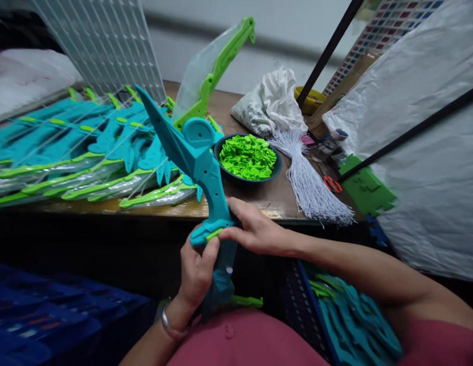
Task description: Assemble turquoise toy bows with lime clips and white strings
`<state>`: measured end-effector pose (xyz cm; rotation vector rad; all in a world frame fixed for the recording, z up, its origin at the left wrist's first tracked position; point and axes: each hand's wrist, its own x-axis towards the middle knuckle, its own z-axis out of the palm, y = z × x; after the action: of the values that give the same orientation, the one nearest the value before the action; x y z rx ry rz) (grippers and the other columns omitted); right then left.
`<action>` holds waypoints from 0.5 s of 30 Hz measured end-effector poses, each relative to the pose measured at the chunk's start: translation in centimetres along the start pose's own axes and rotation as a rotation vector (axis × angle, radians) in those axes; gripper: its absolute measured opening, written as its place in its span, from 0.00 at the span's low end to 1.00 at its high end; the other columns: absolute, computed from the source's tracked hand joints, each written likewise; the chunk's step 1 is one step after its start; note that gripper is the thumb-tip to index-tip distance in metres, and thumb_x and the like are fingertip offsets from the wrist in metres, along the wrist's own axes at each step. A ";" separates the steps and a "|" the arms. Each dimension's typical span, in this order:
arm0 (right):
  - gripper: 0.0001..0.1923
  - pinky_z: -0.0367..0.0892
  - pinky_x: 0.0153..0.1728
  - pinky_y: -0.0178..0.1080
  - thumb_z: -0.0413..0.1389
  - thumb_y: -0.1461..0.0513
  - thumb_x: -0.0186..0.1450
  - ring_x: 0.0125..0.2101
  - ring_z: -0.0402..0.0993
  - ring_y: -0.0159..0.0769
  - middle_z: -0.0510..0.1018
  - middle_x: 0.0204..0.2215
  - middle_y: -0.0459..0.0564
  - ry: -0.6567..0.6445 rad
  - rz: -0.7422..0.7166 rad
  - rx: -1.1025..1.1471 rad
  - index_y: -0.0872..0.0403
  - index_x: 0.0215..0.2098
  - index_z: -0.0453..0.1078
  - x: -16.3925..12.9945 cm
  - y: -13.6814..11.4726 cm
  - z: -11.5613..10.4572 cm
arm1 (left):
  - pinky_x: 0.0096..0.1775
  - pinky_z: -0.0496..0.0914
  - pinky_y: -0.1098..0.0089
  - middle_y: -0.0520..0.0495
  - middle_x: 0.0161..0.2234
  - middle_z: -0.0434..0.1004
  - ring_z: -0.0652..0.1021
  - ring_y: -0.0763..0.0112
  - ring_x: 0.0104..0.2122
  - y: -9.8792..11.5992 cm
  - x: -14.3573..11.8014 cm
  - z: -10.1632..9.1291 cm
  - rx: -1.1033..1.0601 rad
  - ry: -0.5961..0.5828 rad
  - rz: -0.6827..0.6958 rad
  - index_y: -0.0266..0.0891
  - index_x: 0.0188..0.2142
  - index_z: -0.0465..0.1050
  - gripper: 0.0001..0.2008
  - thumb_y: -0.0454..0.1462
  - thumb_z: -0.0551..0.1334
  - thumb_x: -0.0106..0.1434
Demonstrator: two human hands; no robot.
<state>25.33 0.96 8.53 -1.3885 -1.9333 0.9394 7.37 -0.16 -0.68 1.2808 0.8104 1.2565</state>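
A teal plastic toy bow (pixel 198 162) stands upright in front of me, its pointed limb reaching up and left. My left hand (pixel 196 269) grips its handle from below, thumb against a small green piece (pixel 213 234) at the grip. My right hand (pixel 255 231) rests on the same spot, fingers pinching the green piece against the teal body. A dark bowl (pixel 276 165) filled with small green plastic parts (pixel 247 156) sits on the wooden table (pixel 274 195) just behind the bow.
Bagged teal and green bows (pixel 76 157) are stacked on the table's left. A bundle of white strings (pixel 307 183), a white bag (pixel 272 101), red scissors (pixel 331 184) and a green bow (pixel 217 66) lie behind. A crate of teal parts (pixel 351 315) stands at my right.
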 end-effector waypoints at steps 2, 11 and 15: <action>0.16 0.63 0.41 0.41 0.61 0.51 0.69 0.36 0.64 0.38 0.69 0.35 0.47 0.043 -0.025 -0.061 0.52 0.37 0.63 0.1 0.4 0.1 | 0.55 0.71 0.71 0.46 0.47 0.84 0.81 0.65 0.48 -0.3 0.3 0.2 0.030 0.024 0.035 0.37 0.48 0.80 0.13 0.43 0.64 0.72; 0.22 0.68 0.41 0.35 0.63 0.50 0.70 0.42 0.74 0.34 0.77 0.46 0.49 0.101 0.085 -0.041 0.55 0.54 0.70 0.7 4.7 -0.6 | 0.51 0.77 0.68 0.47 0.43 0.85 0.84 0.63 0.44 -0.3 1.9 0.1 -0.175 0.102 -0.231 0.38 0.46 0.81 0.17 0.48 0.69 0.65; 0.12 0.65 0.55 0.34 0.56 0.58 0.76 0.53 0.74 0.36 0.79 0.53 0.54 0.247 0.623 -0.685 0.55 0.53 0.75 -2.6 9.7 -6.1 | 0.45 0.82 0.60 0.44 0.40 0.85 0.85 0.59 0.38 1.2 2.2 -1.3 -0.388 0.113 -0.248 0.38 0.48 0.79 0.18 0.47 0.70 0.65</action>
<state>36.21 1.86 4.17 -2.4592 -1.7153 0.2961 6.30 2.11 0.71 0.7793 0.7355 1.2197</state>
